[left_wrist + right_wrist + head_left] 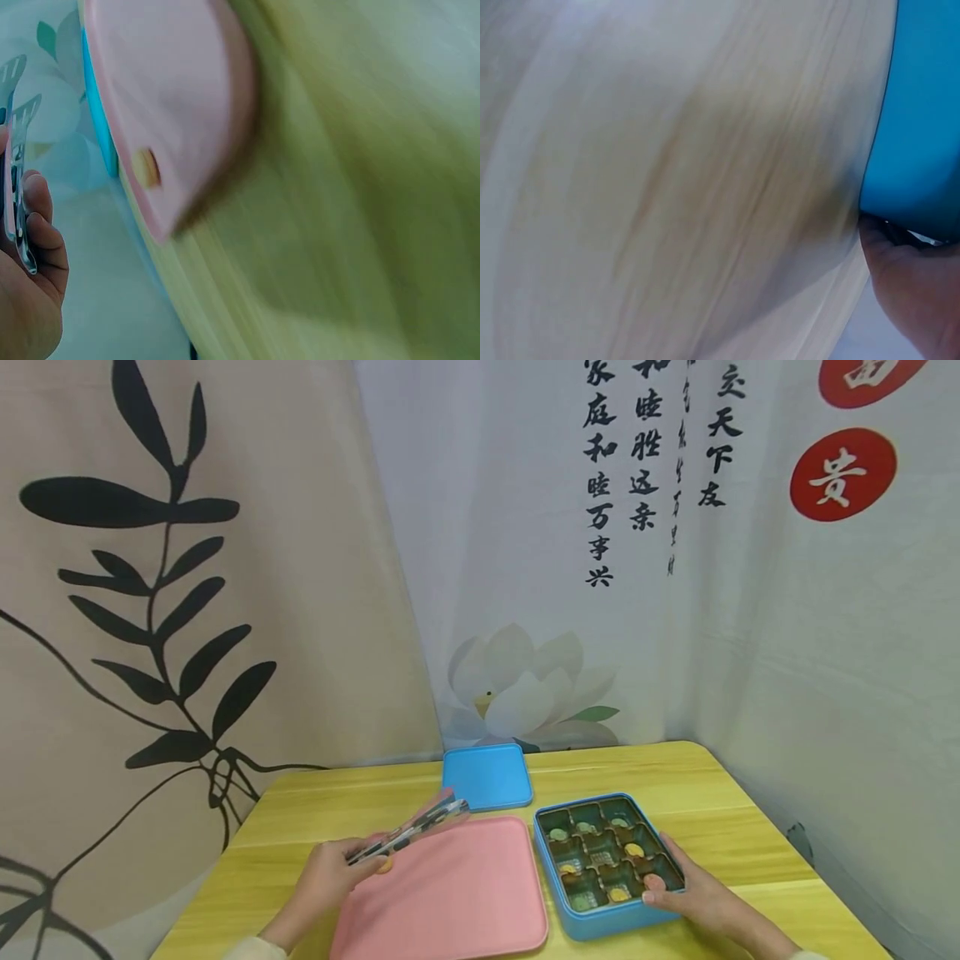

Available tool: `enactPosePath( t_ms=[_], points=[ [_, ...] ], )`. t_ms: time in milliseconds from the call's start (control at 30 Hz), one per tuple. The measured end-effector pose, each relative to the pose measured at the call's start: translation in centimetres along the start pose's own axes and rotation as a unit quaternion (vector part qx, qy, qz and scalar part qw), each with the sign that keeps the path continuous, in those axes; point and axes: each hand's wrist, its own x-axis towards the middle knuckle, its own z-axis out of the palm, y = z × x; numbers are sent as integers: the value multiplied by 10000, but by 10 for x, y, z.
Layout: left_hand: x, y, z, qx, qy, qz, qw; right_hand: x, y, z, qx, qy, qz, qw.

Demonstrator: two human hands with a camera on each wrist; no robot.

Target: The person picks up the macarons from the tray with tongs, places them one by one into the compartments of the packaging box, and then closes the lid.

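Note:
My left hand (330, 877) grips a pair of metal tongs (412, 832) with slotted ends, seen also in the left wrist view. They slant up and away over the pink tray (450, 893). A small round yellowish cookie (146, 168) lies in the tray near its edge. My right hand (693, 889) holds the near right corner of a blue tin (600, 927), thumb at the rim and fingers along the side. Inside the tin is a brown divided insert (600, 847) with small round yellow, green and pink pieces in its compartments.
A blue lid (487, 775) lies flat behind the pink tray. Everything stands on a yellow wood-grain table (757, 843). A printed cloth backdrop (510, 568) hangs behind and at both sides.

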Motion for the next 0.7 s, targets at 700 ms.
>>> enactPosePath(
  t_ms=[700],
  points=[
    [-33,-42,-37,471,225,-554,9971,-1,-2,0,-172,-16,39,9998]
  ],
)
